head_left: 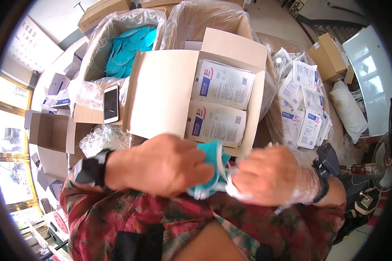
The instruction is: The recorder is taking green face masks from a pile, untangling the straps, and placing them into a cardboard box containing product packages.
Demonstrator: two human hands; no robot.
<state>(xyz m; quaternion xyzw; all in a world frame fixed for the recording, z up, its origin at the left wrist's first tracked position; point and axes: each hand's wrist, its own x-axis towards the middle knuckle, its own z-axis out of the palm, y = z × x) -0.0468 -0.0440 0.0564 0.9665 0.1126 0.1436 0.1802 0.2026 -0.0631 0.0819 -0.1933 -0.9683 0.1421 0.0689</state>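
Observation:
In front of my lap I hold a teal face mask (212,157) with white edging and white straps, slightly blurred by motion. My left hand (165,165) is closed on its left side, the fingers curled round the fabric. The fingers of my right hand (265,176) are closed on the white straps at the other side; their tips are partly hidden. Just beyond my hands, an open carton (161,91) holds two stacks of white printed packets, a far packet (222,85) and a near packet (215,124) on top.
A plastic-lined box (96,56) of teal mask pieces (130,50) stands far left. A phone (111,104) lies by the carton, above a heap of white straps (104,140). Right, white packets (307,98) are piled up; a fan (383,163) stands beyond my right wrist.

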